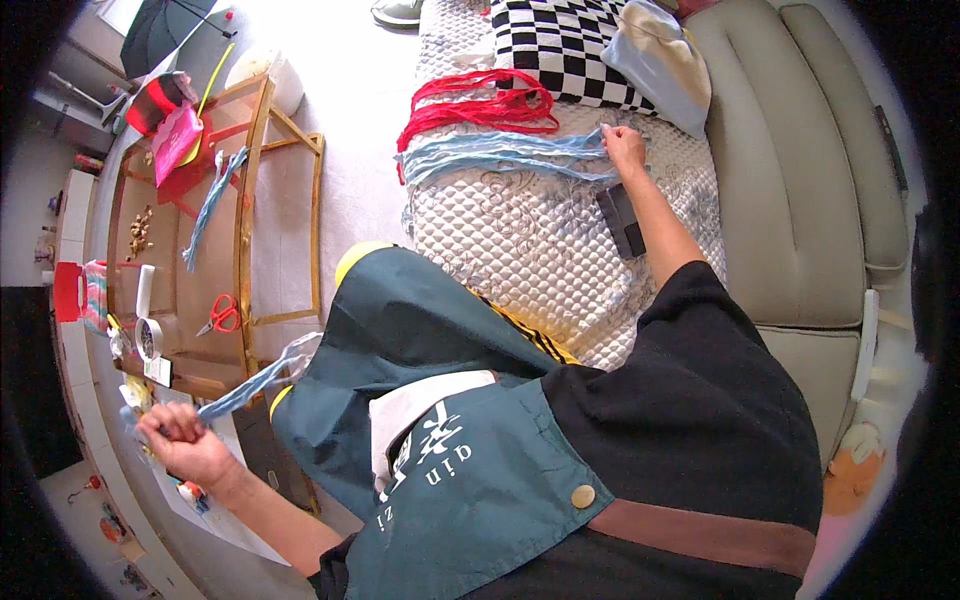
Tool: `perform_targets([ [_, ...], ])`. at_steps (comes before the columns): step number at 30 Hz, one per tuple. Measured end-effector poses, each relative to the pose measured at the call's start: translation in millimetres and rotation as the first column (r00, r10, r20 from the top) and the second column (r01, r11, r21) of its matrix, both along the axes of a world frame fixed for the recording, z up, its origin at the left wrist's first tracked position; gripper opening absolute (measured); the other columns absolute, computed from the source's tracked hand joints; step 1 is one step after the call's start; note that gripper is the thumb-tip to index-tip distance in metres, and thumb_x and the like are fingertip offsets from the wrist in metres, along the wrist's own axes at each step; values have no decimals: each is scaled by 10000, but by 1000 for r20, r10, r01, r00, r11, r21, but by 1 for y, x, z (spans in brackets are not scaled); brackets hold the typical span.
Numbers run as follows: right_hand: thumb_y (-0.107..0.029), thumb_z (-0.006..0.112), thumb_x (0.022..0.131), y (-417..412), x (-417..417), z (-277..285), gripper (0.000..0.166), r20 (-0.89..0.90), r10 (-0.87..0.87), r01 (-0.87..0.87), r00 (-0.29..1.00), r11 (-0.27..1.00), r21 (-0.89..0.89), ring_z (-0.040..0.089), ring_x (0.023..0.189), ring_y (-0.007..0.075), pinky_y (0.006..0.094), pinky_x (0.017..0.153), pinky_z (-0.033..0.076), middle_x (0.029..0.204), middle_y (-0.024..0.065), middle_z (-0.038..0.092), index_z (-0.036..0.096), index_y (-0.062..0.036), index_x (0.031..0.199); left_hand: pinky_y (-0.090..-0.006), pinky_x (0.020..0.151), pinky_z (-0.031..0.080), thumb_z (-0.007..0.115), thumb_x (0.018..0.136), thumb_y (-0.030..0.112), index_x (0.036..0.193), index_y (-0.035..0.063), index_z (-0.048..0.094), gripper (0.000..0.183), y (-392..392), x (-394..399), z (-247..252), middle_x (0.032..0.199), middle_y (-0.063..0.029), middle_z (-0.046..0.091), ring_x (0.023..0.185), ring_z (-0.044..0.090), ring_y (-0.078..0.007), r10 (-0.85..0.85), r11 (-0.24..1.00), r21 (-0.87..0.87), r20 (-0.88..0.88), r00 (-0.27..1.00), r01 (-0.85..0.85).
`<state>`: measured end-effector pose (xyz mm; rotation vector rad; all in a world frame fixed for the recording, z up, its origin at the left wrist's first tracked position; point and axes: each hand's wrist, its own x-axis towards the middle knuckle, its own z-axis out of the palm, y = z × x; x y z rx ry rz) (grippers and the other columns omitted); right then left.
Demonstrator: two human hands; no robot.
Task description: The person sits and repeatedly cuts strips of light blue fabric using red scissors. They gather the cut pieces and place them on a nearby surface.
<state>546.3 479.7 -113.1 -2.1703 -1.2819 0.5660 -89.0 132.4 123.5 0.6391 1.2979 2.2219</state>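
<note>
My left hand (180, 439) is closed on a twisted light-blue strand, whose pale frayed end hangs over the edge of my apron (360, 322). With my right hand (624, 146) I pinch the right end of a bundle of light-blue strands (502, 156), which lies stretched across the quilted sofa cover (525, 225). Just beyond it, a looped bundle of red strands (480, 101) rests on the same cover. Another short blue bundle (214, 206) lies on the glass-topped table at the left, near red-handled scissors (223, 313).
A wood-framed table (244, 225) stands at my left, with a roll of tape (148, 339), a white roll (145, 291) and a pink bag (178, 142). A checkered cushion (562, 52) and a dark flat object (622, 221) are on the sofa. Grey backrest cushions (780, 165) line the right.
</note>
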Motion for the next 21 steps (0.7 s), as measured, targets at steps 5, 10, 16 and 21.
perform_targets([
  [5,-567,600,793,13,-16,4,531,198,-1,30,980,990,-141,661,793,276,388,747,499,778,112,690,687,-47,852,-241,435,196,419,1009,298,739,111,394,329,14,34,-3,608,4,264,484,203,-87,-87,995,-34,70,994,89],
  [10,-422,609,796,-14,-34,23,367,233,57,-39,971,996,-80,634,938,333,442,823,488,977,128,681,660,-89,942,-238,427,200,421,1006,308,736,111,395,335,7,33,-5,602,6,263,477,202,-87,-147,988,-33,63,987,150],
  [16,-185,558,807,-53,-29,16,184,382,355,-375,853,927,-24,624,939,308,441,796,493,1011,76,651,635,-155,971,-246,410,193,437,1001,287,745,98,421,319,8,41,-12,576,9,248,460,187,-88,-93,994,-43,143,985,100],
  [21,-177,558,845,-57,-38,33,125,388,217,-271,896,959,89,604,922,318,435,750,496,1004,77,617,604,-128,950,-245,408,192,441,1000,278,753,92,430,309,10,46,-11,581,6,257,461,183,-90,-200,980,11,135,970,200],
])
